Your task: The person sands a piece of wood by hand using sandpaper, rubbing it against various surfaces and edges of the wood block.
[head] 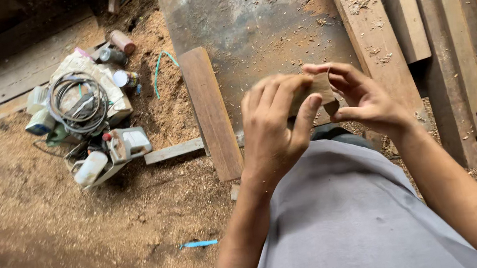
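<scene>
Above your lap, over the sawdust-covered floor (pixel 54 230), the following stood on record.

Item one: a small wooden piece (pixel 318 91), flat and pale brown, held up in front of your grey shirt (pixel 347 211). Both hands shared it. Its full outline was partly hidden behind your fingers.

Item two: your left hand (pixel 276 127), fingers curled together over the near side of the wooden piece, closed on it from the left.

Item three: your right hand (pixel 365 100), thumb and forefinger pinched on the piece's right edge, the other fingers loosely bent behind.

Item four: a dark metal sheet (pixel 256 20) on the ground ahead, dusted with shavings, with a short plank (pixel 210 110) lying across its left edge.

Item five: stacked timber boards (pixel 415 21) to the right, edges running away from you.

Item six: a clutter pile at left, comprising a coil of cable (pixel 79 103), spray cans (pixel 119 43) and a white plastic container (pixel 89 167).

Handling note, as a judgement: the piece was small, so you did best to keep the pinch near its edges, leaving the face open to view, and to hold it over your lap, where a slip would land on cloth, not be lost in sawdust.
</scene>
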